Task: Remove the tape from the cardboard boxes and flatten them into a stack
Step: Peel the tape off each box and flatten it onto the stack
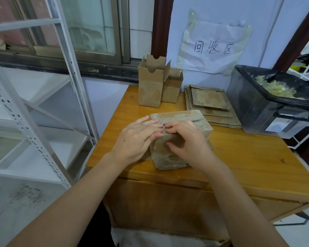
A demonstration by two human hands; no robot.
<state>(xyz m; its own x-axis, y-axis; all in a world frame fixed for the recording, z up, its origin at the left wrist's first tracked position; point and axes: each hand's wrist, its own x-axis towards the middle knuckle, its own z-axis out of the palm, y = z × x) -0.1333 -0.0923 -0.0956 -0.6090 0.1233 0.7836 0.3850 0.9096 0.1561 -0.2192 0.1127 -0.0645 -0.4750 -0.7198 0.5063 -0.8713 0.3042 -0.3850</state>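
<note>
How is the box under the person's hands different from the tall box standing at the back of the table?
The box under the hands lies low and closed, while the tall box stands upright with its top flaps open. Both hands, left and right, work at the near box's top edge; nothing touches the tall one. The near box's surface looks torn, showing corrugation; the tall box looks smoother. Both are brown cardboard on the wooden table.

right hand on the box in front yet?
Touching. The head view shows the right hand resting on the cardboard box, fingers curled at its top seam.
</note>
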